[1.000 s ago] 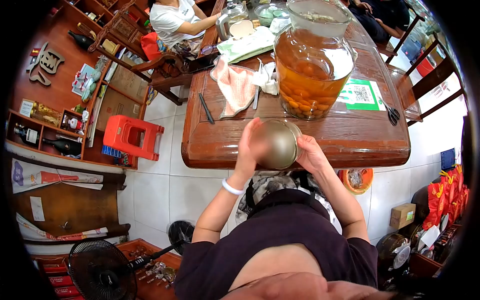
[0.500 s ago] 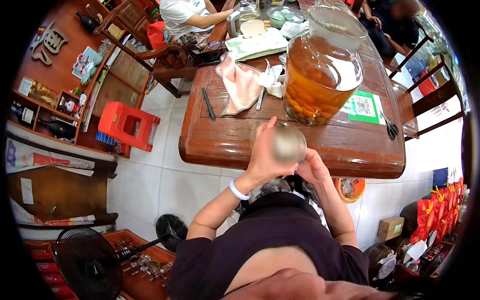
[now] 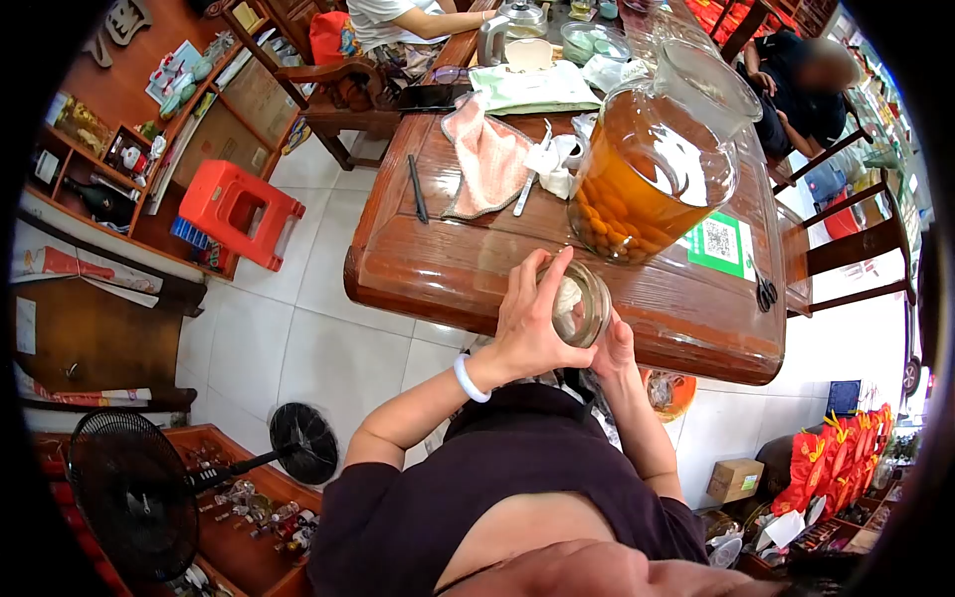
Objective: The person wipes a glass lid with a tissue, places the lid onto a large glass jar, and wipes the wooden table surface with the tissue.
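Between my hands is a round, glossy lid-like object (image 3: 596, 304), tilted so that its rim and hollow inside show, with something whitish inside it. My left hand (image 3: 537, 320), with a white bracelet at the wrist, grips its left side and rim. My right hand (image 3: 615, 348) holds its lower right side, its fingers partly hidden. Just beyond stands a large glass jar (image 3: 637, 184) of amber liquid with orange fruits at the bottom. A pink cloth (image 3: 489, 157), crumpled white tissue (image 3: 553, 159) and a black pen (image 3: 417, 189) lie to the left.
Scissors (image 3: 765, 290) lie beside a green QR card (image 3: 721, 242) at the right. A kettle (image 3: 493, 40) and green-white cloth (image 3: 532, 88) are at the back. Two people sit beyond the table. A red stool (image 3: 239, 214) and a fan (image 3: 134, 495) stand left.
The round object has turned from its smooth metallic face to its open side, and my left fingers now spread over its rim. The view has shifted, with the table turned slightly.
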Tool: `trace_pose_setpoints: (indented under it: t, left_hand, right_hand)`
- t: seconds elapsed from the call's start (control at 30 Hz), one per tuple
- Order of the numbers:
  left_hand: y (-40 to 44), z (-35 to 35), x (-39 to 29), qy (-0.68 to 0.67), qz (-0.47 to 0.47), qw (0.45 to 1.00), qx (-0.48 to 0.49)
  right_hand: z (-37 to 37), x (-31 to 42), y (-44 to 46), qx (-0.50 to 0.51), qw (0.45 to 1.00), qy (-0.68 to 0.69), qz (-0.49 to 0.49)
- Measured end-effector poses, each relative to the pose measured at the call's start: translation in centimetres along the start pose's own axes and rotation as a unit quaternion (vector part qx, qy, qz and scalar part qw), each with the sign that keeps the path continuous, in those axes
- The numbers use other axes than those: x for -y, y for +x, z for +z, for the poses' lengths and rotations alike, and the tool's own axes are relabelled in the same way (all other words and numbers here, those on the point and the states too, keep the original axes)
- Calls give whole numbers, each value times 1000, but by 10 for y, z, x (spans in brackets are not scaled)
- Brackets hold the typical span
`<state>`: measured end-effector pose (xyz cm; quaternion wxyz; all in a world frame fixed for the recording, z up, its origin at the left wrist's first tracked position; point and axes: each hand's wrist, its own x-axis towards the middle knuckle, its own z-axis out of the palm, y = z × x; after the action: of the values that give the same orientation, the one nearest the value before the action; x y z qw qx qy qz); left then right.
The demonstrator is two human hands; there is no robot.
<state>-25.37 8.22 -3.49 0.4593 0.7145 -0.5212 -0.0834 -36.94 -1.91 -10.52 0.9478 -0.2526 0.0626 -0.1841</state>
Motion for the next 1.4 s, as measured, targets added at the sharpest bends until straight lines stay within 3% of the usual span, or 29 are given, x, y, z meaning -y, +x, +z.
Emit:
trace_pose_setpoints:
  t: [0.3,0.77,0.87,1.0,1.1,1.17,1.2,1.23,1.27,1.3,1.33,1.37,1.4]
  left_hand:
    - [2,-11,-7,8,29,1000,-8]
    - [-2,-8,-4,8,15,1000,-15]
    - [-1,-11,-7,24,49,998,-10]
    - [0,-13,1,-38,38,999,-4]
    - [-1,-12,15,-91,42,995,6]
    - [-2,-10,34,-352,-102,926,90]
    - [-1,-16,27,-456,-139,873,102]
    - [-2,-16,31,-455,-140,873,110]
    - [-2,-14,39,-573,-176,791,122]
    - [0,-12,43,-677,-211,693,130]
    - [3,-11,44,-678,-195,698,124]
    - [4,-10,43,-674,-197,700,130]
    - [7,-11,42,-729,-198,642,134]
  right_hand:
    - [26,4,3,-50,998,-40,7]
    - [21,6,-1,-33,999,-21,16]
    - [21,3,-1,-32,999,-16,14]
    - [20,4,0,-8,1000,-24,11]
    - [26,14,-4,27,994,-106,28]
    - [36,27,-7,48,949,-302,74]
    - [49,31,-4,80,913,-400,25]
    - [57,35,-2,75,914,-398,21]
    - [63,41,0,136,792,-595,-17]
    - [70,45,2,188,622,-758,-52]
    - [81,46,3,214,622,-744,-116]
    - [84,49,2,208,625,-743,-121]
    - [87,50,2,208,646,-724,-118]
